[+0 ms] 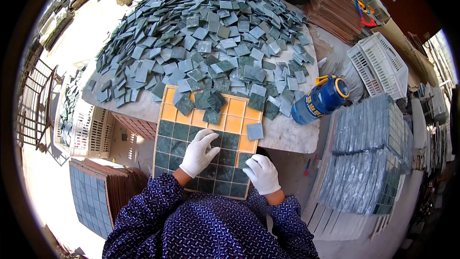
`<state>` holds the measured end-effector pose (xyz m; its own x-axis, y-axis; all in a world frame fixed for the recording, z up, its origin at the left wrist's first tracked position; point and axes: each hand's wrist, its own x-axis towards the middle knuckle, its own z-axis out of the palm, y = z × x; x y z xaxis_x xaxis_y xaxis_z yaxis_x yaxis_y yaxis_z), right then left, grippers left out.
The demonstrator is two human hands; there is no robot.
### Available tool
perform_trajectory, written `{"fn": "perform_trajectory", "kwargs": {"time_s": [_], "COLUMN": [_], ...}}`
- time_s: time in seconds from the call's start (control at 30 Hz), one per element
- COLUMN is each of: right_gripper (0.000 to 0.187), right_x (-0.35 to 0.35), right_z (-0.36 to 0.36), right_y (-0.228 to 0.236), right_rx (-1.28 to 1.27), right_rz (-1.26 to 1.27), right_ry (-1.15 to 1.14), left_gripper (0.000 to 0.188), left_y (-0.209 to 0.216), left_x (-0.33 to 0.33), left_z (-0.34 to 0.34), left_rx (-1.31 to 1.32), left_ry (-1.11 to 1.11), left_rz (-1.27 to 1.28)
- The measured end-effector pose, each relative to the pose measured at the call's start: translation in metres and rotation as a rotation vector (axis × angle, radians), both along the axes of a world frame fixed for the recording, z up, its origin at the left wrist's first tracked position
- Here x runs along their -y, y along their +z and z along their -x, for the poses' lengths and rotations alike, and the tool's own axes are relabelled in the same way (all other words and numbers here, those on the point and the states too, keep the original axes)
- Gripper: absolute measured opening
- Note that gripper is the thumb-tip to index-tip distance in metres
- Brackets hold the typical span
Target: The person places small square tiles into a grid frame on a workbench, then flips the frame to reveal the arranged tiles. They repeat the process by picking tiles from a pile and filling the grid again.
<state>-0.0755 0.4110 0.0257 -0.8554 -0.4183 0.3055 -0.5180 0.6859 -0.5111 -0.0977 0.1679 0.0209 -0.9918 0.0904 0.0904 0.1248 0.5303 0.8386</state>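
At the far left a white slotted crate [93, 132] sits below the table edge, with a stack of finished tile sheets [88, 196] near it. The left hand [200, 153], gloved in white, lies flat and open on the green tiles already set in the orange grid tray [235, 121], fingers spread, gripping nothing. The right hand [262, 173] rests loosely curled at the tray's near right corner; I cannot tell whether it pinches a tile. The tray's near end appears to overhang the table [292, 136], so a hard press there could likely tip it and spill the set tiles. Loose tiles [211, 100] from the heap [206, 33] crowd its far rows, leaving little free room. A blue bottle [320, 100] lies right, close to the edge.
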Motion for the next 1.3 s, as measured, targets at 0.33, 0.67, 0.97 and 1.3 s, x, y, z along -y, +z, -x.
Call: {"fn": "perform_trajectory", "kwargs": {"time_s": [0.33,0.67,0.97,1.3], "right_gripper": [0.019,0.025,0.057,0.03], "right_x": [0.008,-0.01,0.009,0.009], "right_z": [-0.012,0.053,0.078,0.073], "right_y": [-0.014,0.011,-0.003,0.006], "right_rx": [0.072,0.299,0.228,-0.176], "right_rz": [-0.026,0.199,-0.03,-0.058], "right_ry": [-0.081,-0.338,-0.451,-0.071], "left_gripper": [0.024,0.052,0.054,0.044], "left_y": [0.008,-0.018,-0.016,0.001], "left_x": [-0.02,-0.062,-0.063,0.007], "left_z": [-0.045,-0.034,-0.013,-0.041], "left_rx": [-0.179,-0.38,-0.326,-0.33], "left_ry": [-0.251,-0.573,-0.282,-0.172], "left_rz": [0.242,0.544,0.401,0.345]}}
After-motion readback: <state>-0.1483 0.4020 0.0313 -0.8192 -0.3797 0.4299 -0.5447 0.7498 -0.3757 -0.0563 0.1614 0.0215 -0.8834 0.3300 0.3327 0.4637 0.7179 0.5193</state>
